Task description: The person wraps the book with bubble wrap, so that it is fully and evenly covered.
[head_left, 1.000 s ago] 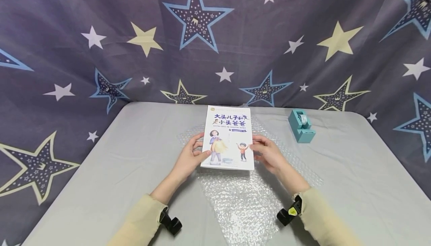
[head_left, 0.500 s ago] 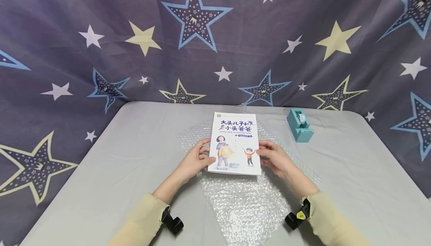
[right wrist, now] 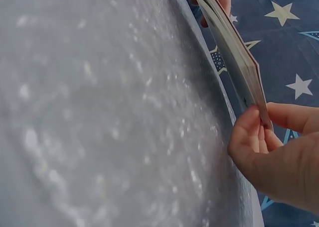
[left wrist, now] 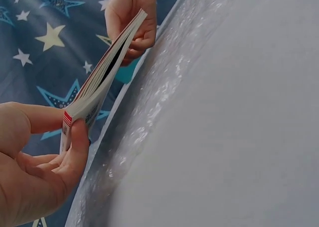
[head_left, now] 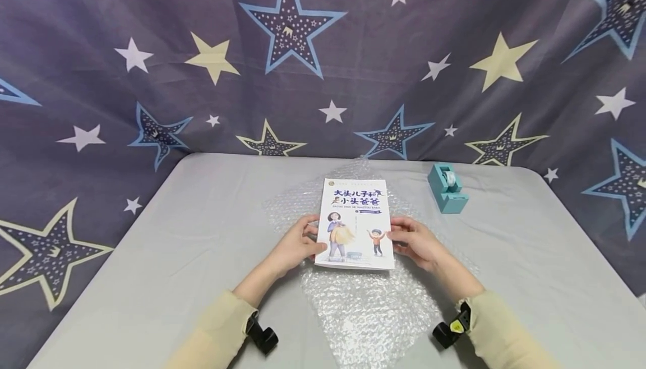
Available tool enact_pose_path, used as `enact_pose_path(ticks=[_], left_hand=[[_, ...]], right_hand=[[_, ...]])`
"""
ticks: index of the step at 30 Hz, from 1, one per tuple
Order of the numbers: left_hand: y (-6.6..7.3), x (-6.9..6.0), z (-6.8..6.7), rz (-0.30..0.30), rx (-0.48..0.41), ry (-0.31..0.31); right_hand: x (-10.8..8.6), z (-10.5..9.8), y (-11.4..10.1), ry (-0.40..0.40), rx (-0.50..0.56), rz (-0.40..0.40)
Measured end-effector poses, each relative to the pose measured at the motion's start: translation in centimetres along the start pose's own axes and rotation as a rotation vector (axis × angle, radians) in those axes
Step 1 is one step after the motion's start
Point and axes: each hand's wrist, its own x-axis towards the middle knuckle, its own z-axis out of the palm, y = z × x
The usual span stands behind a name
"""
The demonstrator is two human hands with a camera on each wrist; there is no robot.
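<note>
A person's left hand [head_left: 294,251] pinches the left edge of a paperback book [head_left: 355,226], thumb over the cover, likely to steady the thin volume. The book is held face up over bubble wrap [head_left: 363,307] spread on a gray table [head_left: 232,206], apparently just clear of the sheet; its title reads 大头儿子和小头爸爸, with romanized letters beneath and smaller lines illegible. The right hand [head_left: 419,245] pinches the opposite edge, the matched hold probably sharing the weight and keeping the pages, parted in the left wrist view, from flopping. Farther right, near the table's far edge, stands a teal tape dispenser [head_left: 444,192], seemingly placed to leave the wrap unobstructed; no brand can be made out on it.
</note>
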Motion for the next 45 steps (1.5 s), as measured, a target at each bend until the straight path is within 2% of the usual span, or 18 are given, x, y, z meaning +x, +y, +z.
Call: enact_pose_path(ticks=[10, 18, 29, 37, 45], left_hand=[[0.1, -0.1, 0.9, 0.006, 0.090, -0.003], [0.2, -0.2, 1.3, 0.017, 0.165, -0.010], [-0.3, 0.0, 1.3, 0.025, 0.216, 0.000], [-0.4, 0.1, 1.4, 0.021, 0.266, -0.001], [-0.2, 0.3, 1.5, 0.038, 0.345, 0.010]], right_hand=[[-0.3, -0.9, 0.0, 0.016, -0.160, 0.004], [-0.6, -1.1, -0.2, 0.008, -0.195, 0.014], [-0.1, -0.5, 0.1, 0.099, -0.271, 0.066], [-0.2, -0.6, 0.0, 0.108, -0.300, 0.059], [-0.2, -0.4, -0.1, 0.160, -0.344, 0.057]])
